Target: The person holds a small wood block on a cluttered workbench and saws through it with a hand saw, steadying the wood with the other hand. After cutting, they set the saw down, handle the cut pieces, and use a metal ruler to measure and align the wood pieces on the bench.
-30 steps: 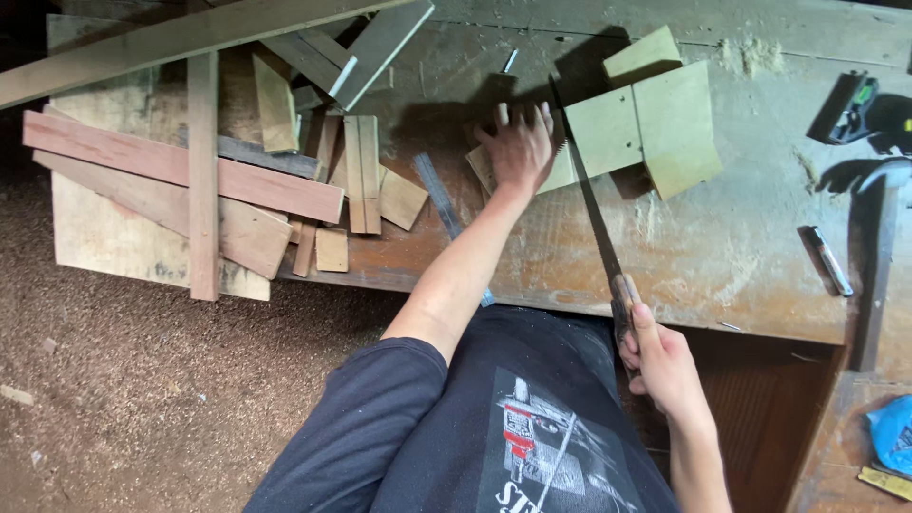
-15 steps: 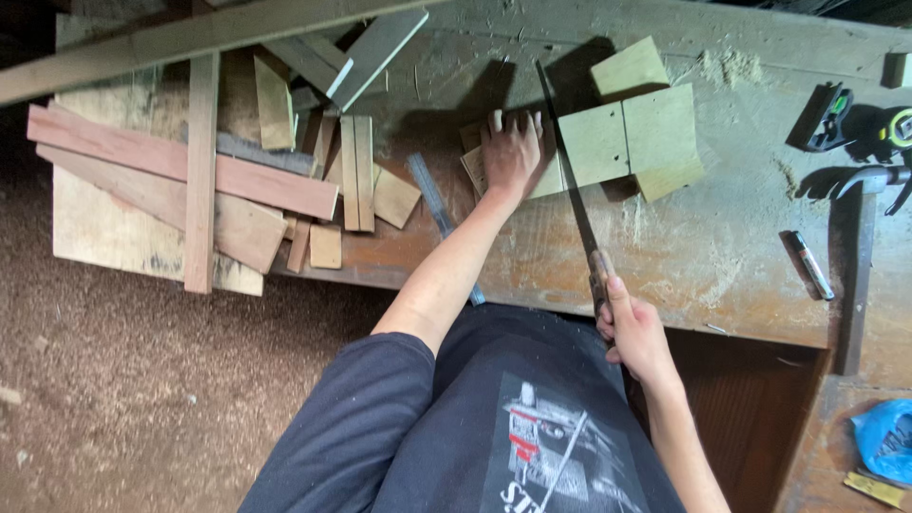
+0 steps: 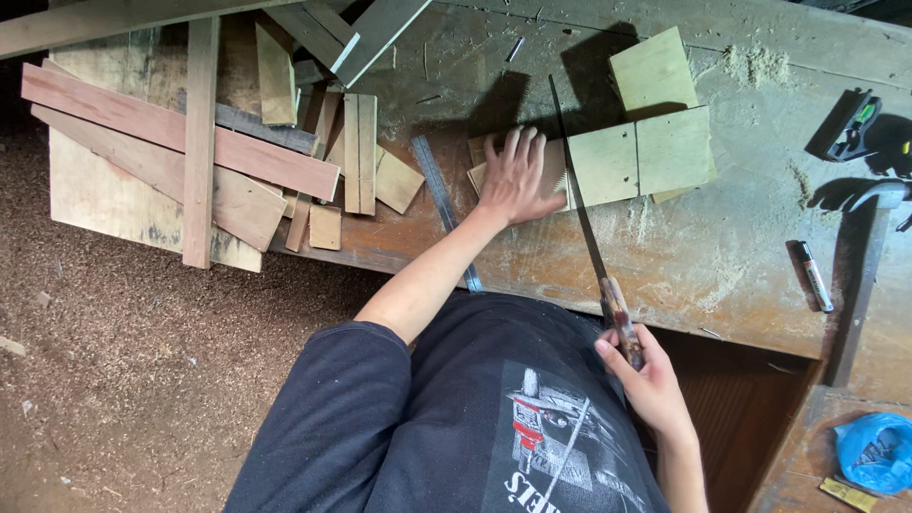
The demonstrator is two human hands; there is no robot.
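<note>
My left hand point(image 3: 518, 179) lies flat, fingers spread, pressing on a small wooden board point(image 3: 554, 161) on the workbench point(image 3: 722, 256). My right hand point(image 3: 651, 385) grips the wooden handle of a hand saw point(image 3: 578, 199). The saw blade runs up from my right hand across the board, just right of my left hand's thumb. A pale green plywood piece point(image 3: 641, 154) lies on the right side of the blade, and another square piece point(image 3: 652, 74) sits above it.
A metal ruler point(image 3: 445, 204) lies left of my forearm. Wood offcuts and planks point(image 3: 190, 152) pile up at the bench's left end. A marker point(image 3: 815, 275), a hammer point(image 3: 869, 256), a black tool point(image 3: 848, 125) and sawdust lie at right. A blue bag point(image 3: 874, 451) sits lower right.
The saw has slid along the cut, its tip further down the bench and my right hand pulled back toward my body. My left hand stays pressed on the board.
</note>
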